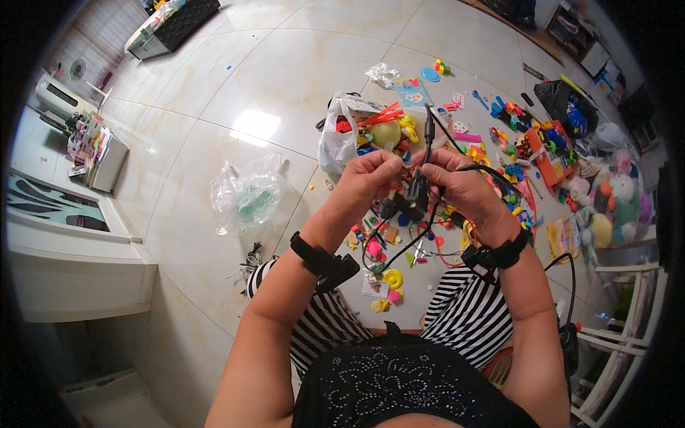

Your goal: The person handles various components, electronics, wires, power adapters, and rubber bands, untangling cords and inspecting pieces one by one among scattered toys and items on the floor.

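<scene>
In front of me, above a spread of small toys [374, 250], both hands are raised around a bundled black cable [429, 128] with moulded connectors. My right hand [463, 179] grips the cable between thumb and fingers, and loops trail from it to the right and below. One thick black plug [417, 195] hangs just under the fingertips. My left hand [374, 172] is pinched at the cable's left side; the part between its fingertips is mostly hidden. Behind the hands stands a white plastic bag [338, 142] filled with toys, a pale green ball and red strips.
A crumpled clear plastic bag [249, 195] lies on the tiled floor at left, with tangled cords [250, 262] near my leg. To the right are an orange toy box [546, 155], plush toys [615, 198], a black bag [564, 104] and a white rack [623, 331].
</scene>
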Tool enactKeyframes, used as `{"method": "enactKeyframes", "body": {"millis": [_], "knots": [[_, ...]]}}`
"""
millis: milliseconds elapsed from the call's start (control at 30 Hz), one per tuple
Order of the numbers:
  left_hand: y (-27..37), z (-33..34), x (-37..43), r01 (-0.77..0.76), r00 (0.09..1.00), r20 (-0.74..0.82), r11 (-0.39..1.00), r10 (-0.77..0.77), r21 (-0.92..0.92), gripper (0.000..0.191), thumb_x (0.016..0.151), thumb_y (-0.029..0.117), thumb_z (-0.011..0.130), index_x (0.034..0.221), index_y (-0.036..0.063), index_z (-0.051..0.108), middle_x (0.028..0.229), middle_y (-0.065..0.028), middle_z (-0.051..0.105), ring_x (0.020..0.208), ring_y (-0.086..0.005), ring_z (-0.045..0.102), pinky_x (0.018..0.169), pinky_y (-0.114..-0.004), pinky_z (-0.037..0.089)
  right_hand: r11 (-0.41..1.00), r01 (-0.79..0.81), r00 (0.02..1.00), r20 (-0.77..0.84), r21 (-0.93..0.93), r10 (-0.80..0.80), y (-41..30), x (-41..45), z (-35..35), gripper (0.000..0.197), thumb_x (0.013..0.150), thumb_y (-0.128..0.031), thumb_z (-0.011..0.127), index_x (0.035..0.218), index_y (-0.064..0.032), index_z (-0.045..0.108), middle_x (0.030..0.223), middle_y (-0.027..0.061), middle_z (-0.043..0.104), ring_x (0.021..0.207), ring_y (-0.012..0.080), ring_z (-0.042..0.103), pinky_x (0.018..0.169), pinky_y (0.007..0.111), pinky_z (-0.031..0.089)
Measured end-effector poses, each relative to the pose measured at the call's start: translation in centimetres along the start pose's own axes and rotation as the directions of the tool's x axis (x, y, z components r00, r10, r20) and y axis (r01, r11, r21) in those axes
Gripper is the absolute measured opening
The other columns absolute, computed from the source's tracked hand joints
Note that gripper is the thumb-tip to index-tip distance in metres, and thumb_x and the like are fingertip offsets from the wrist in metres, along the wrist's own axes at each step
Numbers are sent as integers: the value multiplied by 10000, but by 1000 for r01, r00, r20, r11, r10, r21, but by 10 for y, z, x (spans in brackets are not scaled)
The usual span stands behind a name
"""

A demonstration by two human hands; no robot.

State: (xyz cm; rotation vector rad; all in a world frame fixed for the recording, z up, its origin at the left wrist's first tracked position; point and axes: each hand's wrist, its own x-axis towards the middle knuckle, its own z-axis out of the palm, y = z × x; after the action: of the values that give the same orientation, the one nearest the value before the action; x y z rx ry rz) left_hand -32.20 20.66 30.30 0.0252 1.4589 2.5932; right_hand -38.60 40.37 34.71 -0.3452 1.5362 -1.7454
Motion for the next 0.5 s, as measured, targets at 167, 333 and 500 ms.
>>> {"method": "enactKeyframes", "body": {"millis": [167, 333, 500], "knots": [[-5, 2, -2, -11, 989, -144, 992, 29, 122, 189, 946, 269, 582, 880, 93, 608, 685, 61, 504, 557, -30, 398, 512, -183, 300, 980, 16, 1000, 28, -197, -11, -1, 0, 6, 166, 893, -156, 628, 1031, -64, 638, 837, -44, 606, 657, 29, 517, 588, 193, 445], [33, -27, 1, -246, 914, -357, 963, 193, -109, 204, 961, 261, 561, 861, 83, 572, 649, 43, 467, 502, -41, 349, 471, -201, 286, 706, -102, 952, -275, -701, -135, 1, 10, -19, 200, 844, -192, 609, 973, -41, 634, 796, 53, 635, 636, 112, 583, 590, 263, 488], [42, -42, -6, -293, 912, -334, 948, 238, -127, 213, 973, 262, 541, 893, 67, 577, 641, 44, 446, 515, -42, 329, 486, -204, 280, 616, -218, 894, -408, -757, -185, 10, 22, -76, 269, 814, -257, 647, 936, -18, 629, 735, 84, 610, 556, 152, 568, 537, 317, 470]]}}
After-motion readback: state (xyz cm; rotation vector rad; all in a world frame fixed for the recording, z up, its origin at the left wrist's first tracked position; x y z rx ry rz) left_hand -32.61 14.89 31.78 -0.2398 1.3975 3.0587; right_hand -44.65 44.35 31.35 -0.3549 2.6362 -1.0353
